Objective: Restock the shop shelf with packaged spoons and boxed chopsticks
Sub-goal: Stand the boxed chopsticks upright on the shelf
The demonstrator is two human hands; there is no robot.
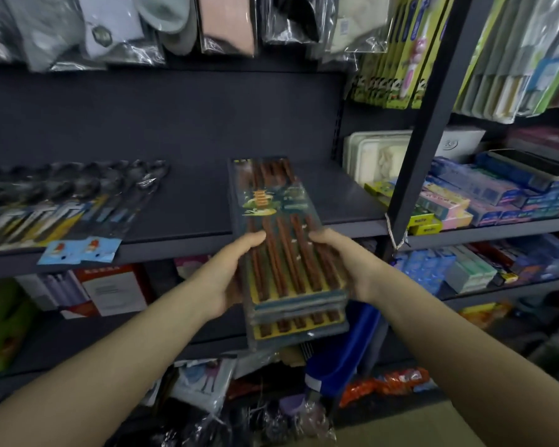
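Item: chopstick boxes (stacked), being carried to shelf
Hands: left hand and right hand are clasping the stack's sides
Next: likely sliding it right of spoons

In front of you ran a dark shelf, its board bare across the middle. On its left end lay a fanned row of packaged spoons, bowls toward the back wall, card ends hanging past the front lip. The far end of the chopstick boxes reached over the board; whether it touched, you couldn't tell.
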